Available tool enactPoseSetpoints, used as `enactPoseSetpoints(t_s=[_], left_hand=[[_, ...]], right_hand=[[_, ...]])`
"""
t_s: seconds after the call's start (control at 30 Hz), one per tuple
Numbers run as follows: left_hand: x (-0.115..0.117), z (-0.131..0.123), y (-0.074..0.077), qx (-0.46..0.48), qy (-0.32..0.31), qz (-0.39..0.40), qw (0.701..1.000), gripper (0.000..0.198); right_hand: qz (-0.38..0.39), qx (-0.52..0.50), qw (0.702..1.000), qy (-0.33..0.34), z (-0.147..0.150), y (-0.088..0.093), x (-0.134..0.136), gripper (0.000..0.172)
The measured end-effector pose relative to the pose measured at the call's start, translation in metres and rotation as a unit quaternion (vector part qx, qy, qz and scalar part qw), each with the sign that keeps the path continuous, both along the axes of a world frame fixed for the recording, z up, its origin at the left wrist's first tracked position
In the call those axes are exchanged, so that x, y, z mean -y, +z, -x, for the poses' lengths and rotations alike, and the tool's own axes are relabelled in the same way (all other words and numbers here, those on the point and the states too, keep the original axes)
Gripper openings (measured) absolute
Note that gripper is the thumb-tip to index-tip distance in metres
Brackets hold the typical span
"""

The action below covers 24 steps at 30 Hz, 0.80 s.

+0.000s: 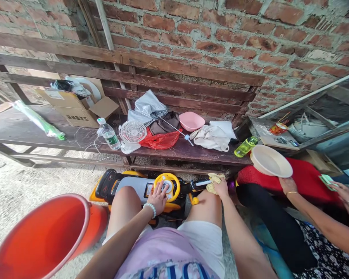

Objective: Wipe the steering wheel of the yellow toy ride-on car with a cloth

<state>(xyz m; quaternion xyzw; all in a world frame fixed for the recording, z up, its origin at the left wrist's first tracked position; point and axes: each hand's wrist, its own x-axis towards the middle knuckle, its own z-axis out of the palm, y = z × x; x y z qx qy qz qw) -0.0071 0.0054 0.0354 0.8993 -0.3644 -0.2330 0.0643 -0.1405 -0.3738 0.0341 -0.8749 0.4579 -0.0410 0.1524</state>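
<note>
In the head view a ride-on toy car (133,185) with a grey body and yellow trim lies crosswise in front of my knees. My left hand (158,198) rests over the lower left of its yellow steering wheel (178,188), fingers apart on the grey hub. A pale yellow cloth (211,188) is bunched in my right hand (222,188), whose fingers are closed on it. The cloth touches a white-and-black bar (202,183) at the toy's right end. Part of the toy is hidden behind my legs.
A large red tub (88,217) stands at left. On the wooden bench (203,155) are a cardboard box (78,112), water bottle (109,135), small fan (133,131) and pink bowl (191,121). At right, another person's hands hold a cream basin (272,161) and green cloth (327,182).
</note>
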Motion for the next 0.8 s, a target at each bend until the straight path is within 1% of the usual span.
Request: enactPoseSetpoints(t_s=[0.1, 0.17, 0.2, 0.27, 0.37, 0.43, 0.5, 0.57, 0.63, 0.7, 0.8], left_hand=[[0.0, 0.001, 0.001, -0.002, 0.0, 0.003, 1.0, 0.074], [0.0, 0.001, 0.001, -0.002, 0.004, 0.005, 1.0, 0.074], [0.0, 0.001, 0.0, -0.002, 0.006, 0.006, 1.0, 0.073], [0.0, 0.001, -0.002, 0.0, 0.007, 0.007, 1.0, 0.074], [-0.001, 0.001, -0.007, 0.0, 0.003, 0.012, 1.0, 0.074], [-0.002, 0.001, -0.01, 0.0, 0.001, 0.018, 1.0, 0.074], [-0.002, 0.001, -0.012, 0.002, 0.003, 0.022, 1.0, 0.074], [-0.001, 0.001, -0.014, 0.002, 0.008, 0.024, 1.0, 0.074], [-0.001, 0.002, -0.015, -0.002, 0.009, 0.024, 1.0, 0.074], [0.0, 0.002, -0.014, -0.005, 0.008, 0.024, 1.0, 0.074], [-0.001, 0.001, -0.011, -0.006, 0.006, 0.024, 1.0, 0.074]], right_hand=[[-0.022, -0.011, 0.999, -0.044, -0.015, -0.004, -0.023, 0.042], [-0.037, -0.014, 0.998, -0.04, -0.024, -0.004, -0.04, 0.04], [-0.047, -0.014, 0.998, -0.026, -0.029, -0.003, -0.049, 0.037], [-0.086, 0.009, 0.996, 0.024, -0.037, 0.0, -0.068, 0.032], [-0.172, 0.092, 0.976, 0.1, -0.044, 0.01, -0.095, 0.028], [-0.196, 0.126, 0.963, 0.138, -0.044, 0.019, -0.108, 0.029], [-0.165, 0.108, 0.963, 0.183, -0.041, 0.029, -0.117, 0.03], [-0.11, 0.06, 0.966, 0.226, -0.039, 0.037, -0.122, 0.032], [-0.071, 0.006, 0.967, 0.245, -0.04, 0.04, -0.123, 0.039], [-0.06, -0.023, 0.97, 0.233, -0.043, 0.04, -0.119, 0.04], [-0.049, -0.053, 0.981, 0.182, -0.048, 0.035, -0.104, 0.033]])
